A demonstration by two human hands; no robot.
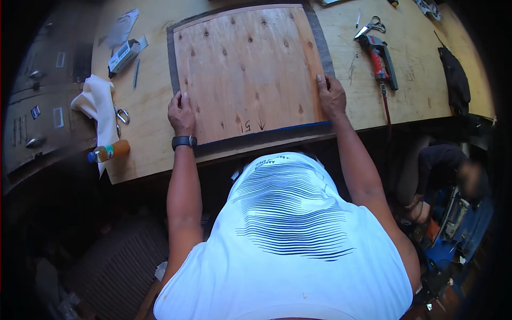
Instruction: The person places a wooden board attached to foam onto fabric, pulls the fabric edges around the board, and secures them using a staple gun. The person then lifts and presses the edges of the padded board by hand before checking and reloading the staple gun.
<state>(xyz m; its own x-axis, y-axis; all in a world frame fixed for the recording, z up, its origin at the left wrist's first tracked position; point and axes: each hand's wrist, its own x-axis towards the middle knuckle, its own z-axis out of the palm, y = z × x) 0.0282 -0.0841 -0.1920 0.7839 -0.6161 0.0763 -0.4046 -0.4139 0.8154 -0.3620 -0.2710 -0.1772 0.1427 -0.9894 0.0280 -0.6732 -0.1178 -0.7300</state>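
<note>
A square plywood board (245, 69) with knots and the marks "51" and an arrow near its front edge lies on dark grey fabric (173, 69) that shows along its sides. My left hand (182, 114), with a black watch on the wrist, is closed on the board's left edge near the front corner. On the opposite side, my right hand (332, 97) grips the right edge, its thumb on top of the wood. The fingers under both edges are partly hidden. A dark blue strip runs along the front edge.
Right on the wooden table (421, 69) lie a red and black staple gun (380, 61) with a hose, scissors (372, 26) and a black cloth item (455, 77). Left are a bottle (109, 151), white cloth (97, 104), scissors (122, 115) and a box (124, 56). A person (437, 170) crouches lower right.
</note>
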